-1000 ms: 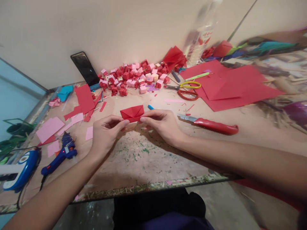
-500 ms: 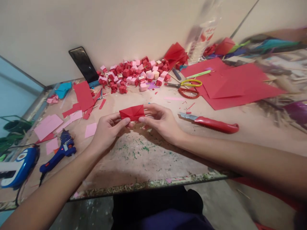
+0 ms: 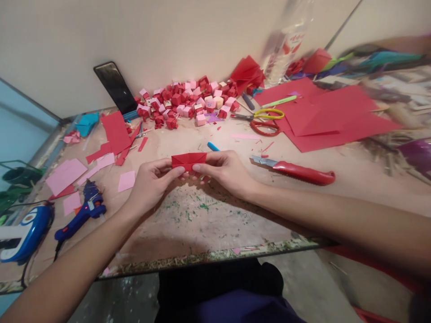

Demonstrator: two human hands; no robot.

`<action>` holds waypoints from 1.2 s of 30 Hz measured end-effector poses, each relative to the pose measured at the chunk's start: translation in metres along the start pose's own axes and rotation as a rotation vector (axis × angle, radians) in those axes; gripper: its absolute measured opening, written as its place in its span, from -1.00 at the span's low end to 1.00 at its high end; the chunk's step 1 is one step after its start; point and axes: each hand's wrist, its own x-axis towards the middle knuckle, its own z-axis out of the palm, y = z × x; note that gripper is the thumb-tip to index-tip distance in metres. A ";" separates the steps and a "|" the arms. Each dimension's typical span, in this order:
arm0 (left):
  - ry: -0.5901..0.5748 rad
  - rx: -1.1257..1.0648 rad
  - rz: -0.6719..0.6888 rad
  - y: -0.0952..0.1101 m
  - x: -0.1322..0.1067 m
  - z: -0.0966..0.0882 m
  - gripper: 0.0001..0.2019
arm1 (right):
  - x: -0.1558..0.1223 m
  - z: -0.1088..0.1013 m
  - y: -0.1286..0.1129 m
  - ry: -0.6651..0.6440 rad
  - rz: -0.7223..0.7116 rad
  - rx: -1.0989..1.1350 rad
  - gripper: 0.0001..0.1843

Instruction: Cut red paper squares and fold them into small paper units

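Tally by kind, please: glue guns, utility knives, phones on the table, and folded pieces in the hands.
Glue gun: 1
Utility knife: 1
Phone: 1
Folded red paper, pinched between left hand and right hand: 1
Total: 4

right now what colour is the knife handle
Red. The knife handle shows clearly in the head view.

Both hands are pinching a small folded red paper [image 3: 189,160] above the worktable [image 3: 215,224], the left hand [image 3: 150,184] gripping its left end and the right hand [image 3: 225,172] its right. A red utility knife [image 3: 296,171] is lying just right of them, and a heap of little red and pink paper cubes [image 3: 186,104] is sitting by the wall.
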 end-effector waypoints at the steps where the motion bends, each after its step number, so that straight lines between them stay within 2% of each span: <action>1: 0.001 -0.002 -0.002 0.000 0.000 0.000 -0.80 | 0.000 0.000 0.000 0.004 0.009 0.008 -0.81; 8: 0.029 -0.064 -0.067 0.002 0.000 0.003 -0.79 | 0.000 0.001 0.001 0.039 0.003 -0.002 -0.79; 13: 0.060 0.012 -0.047 0.002 0.000 0.002 -0.78 | 0.000 0.001 0.001 0.045 -0.012 -0.021 -0.78; 19: 0.039 -0.011 -0.038 0.001 0.000 0.002 -0.79 | 0.000 0.003 0.002 0.047 0.010 -0.002 -0.77; 25: -0.056 -0.087 -0.100 0.001 0.002 0.003 -0.80 | -0.001 0.003 0.001 0.024 0.004 -0.053 -0.77; 36: -0.021 -0.080 -0.076 -0.004 0.001 0.002 -0.78 | -0.001 0.001 -0.001 -0.038 0.029 -0.063 -0.80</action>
